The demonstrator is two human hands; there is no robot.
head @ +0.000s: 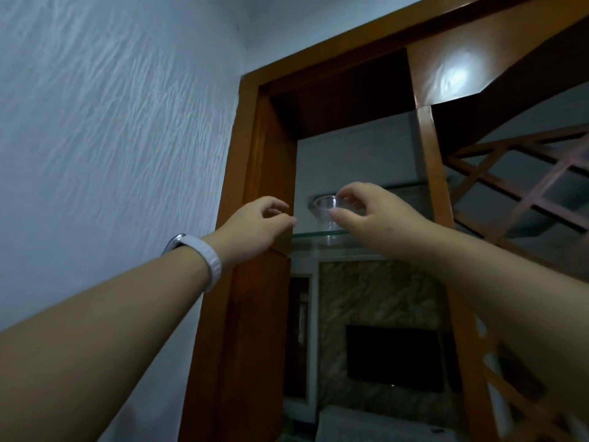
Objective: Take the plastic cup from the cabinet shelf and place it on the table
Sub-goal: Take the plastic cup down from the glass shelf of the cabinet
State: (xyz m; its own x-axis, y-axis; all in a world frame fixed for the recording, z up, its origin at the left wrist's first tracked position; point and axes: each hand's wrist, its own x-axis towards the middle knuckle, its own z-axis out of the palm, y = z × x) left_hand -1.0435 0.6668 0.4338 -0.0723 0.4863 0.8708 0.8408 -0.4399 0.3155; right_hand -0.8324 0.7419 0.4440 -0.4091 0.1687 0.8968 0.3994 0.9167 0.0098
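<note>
Head camera: a clear plastic cup (326,208) is standing upright on the cabinet's glass shelf (314,233), mouth up and long axis vertical. The right hand (376,215) is curling thumb and forefinger round its right side. The left hand (255,223), fingers loosely curled and holding nothing, is hovering beside the wooden frame (251,154).

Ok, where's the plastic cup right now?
Head view, centre: the plastic cup stands on the glass shelf, just right of the cabinet's wooden post, with the right hand curled round it.
</note>
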